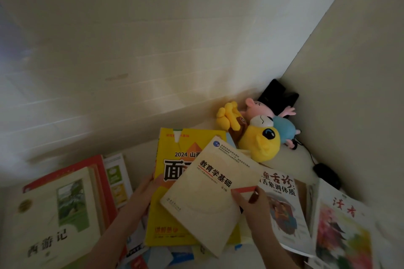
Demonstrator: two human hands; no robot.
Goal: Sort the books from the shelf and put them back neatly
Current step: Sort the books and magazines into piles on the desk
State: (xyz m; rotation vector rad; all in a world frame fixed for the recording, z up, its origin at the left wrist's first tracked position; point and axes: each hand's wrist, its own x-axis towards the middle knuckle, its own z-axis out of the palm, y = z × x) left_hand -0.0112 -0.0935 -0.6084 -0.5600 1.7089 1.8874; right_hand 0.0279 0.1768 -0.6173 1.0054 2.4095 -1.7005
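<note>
Right hand (254, 205) pinches cream book (209, 194) at bottom corner. Cream book lies crooked on top of yellow book (172, 181). Left hand (144, 192) holds yellow book's left edge. Best way, I think: lift cream book clear, line up edges, go slow.
</note>
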